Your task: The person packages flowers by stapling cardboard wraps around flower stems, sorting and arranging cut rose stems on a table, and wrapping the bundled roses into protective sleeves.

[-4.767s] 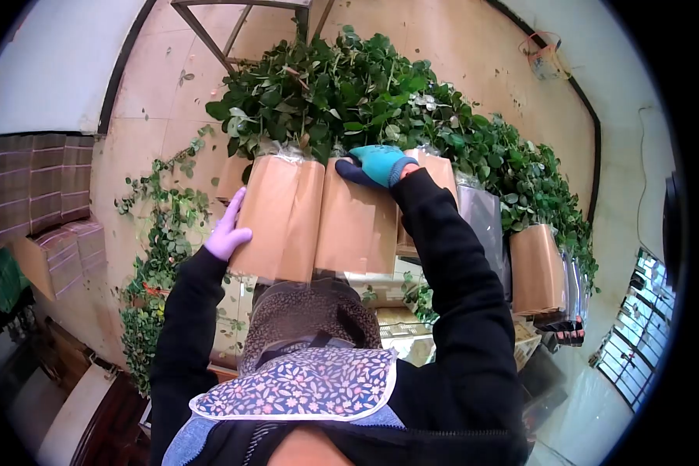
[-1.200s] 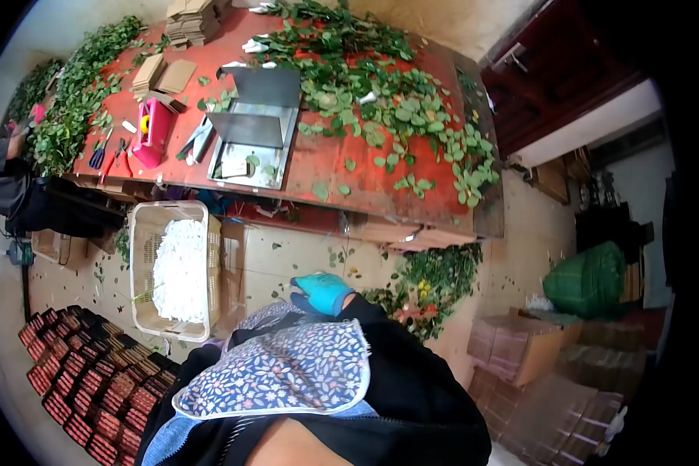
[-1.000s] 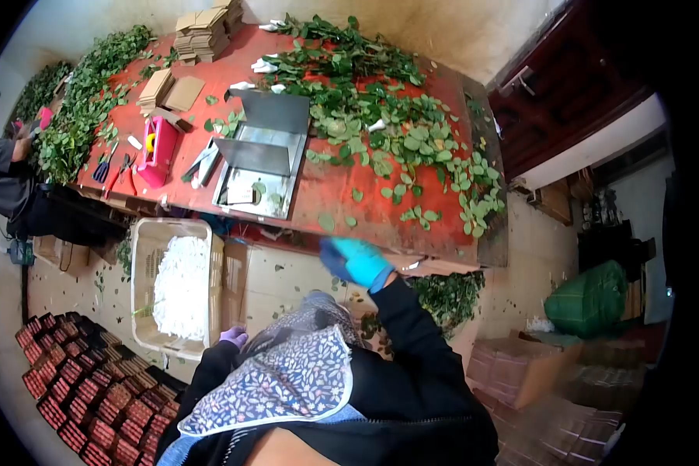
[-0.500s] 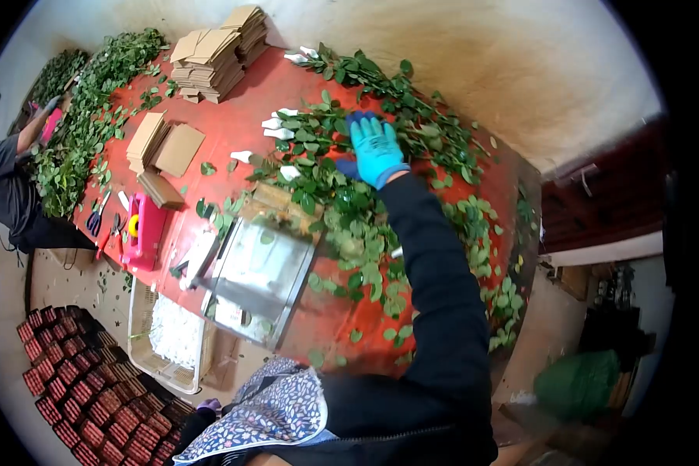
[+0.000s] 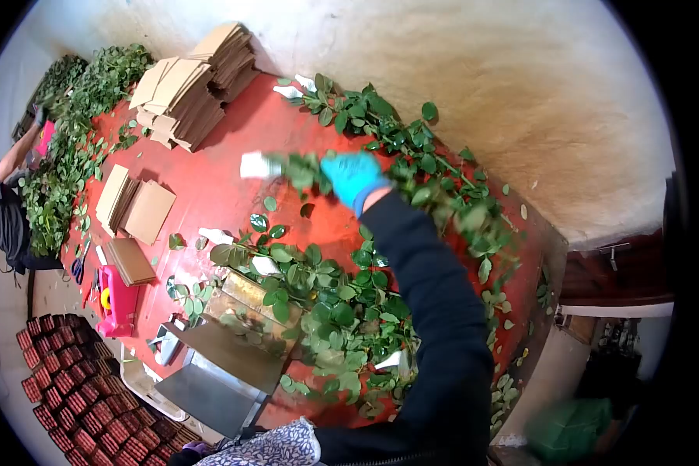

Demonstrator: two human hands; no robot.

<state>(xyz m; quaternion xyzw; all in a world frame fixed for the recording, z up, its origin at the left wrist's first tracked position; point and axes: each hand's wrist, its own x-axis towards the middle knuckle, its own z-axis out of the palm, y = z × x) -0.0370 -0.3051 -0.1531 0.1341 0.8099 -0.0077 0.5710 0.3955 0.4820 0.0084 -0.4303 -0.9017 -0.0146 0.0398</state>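
Observation:
My right hand (image 5: 355,177), in a turquoise glove, is closed around leafy green stems over the red table (image 5: 225,128). White-capped tips (image 5: 260,165) stick out to the left of it. More leafy stems (image 5: 342,311) lie below my hand, and others (image 5: 357,105) lie by the wall. Low by my body, my left hand (image 5: 196,448) shows only as a bit of purple glove, its fingers mostly hidden. The metal stand (image 5: 233,349) is at the table's front edge.
Stacked cardboard pieces (image 5: 182,93) stand at the back, with smaller cardboard (image 5: 147,211) nearer. A pink tape holder (image 5: 116,303) is at the left front. Another person (image 5: 1,202) stands by leaves at far left. Dark boxes (image 5: 85,388) fill the lower left.
My right hand went from resting spread on the stems to closing on a bunch, which has shifted slightly left with it. The view has moved closer to the table.

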